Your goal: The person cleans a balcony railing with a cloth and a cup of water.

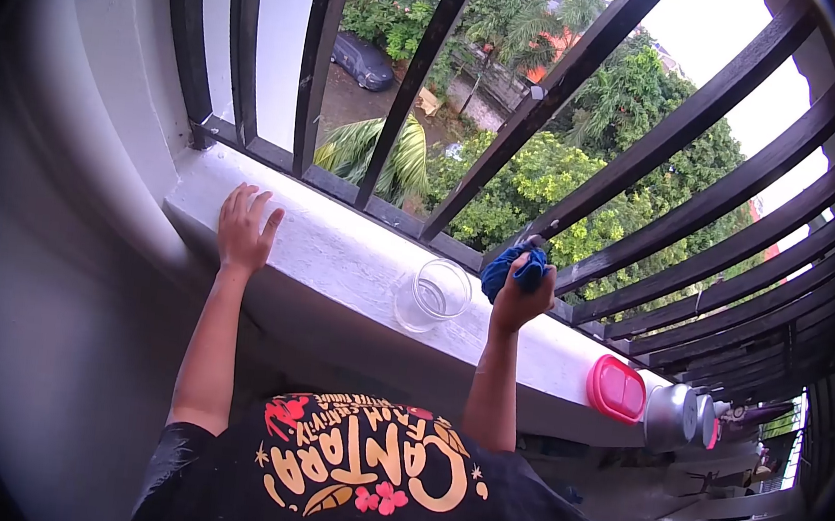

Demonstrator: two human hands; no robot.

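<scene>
My left hand [243, 227] lies flat with fingers spread on the white concrete ledge [338, 253] below the black railing. My right hand [520, 295] is closed around a bunched blue cloth [515, 268], held against the foot of a railing bar [541, 234]. A clear empty glass jar [431, 295] stands on the ledge just left of my right hand, between both hands.
Black metal railing bars [409, 89] run along the ledge's far edge. Further right on the ledge sit a pink lidded container [615, 388] and metal tins [676, 416]. A white wall [74, 177] closes the left side. Trees and a parked car lie far below.
</scene>
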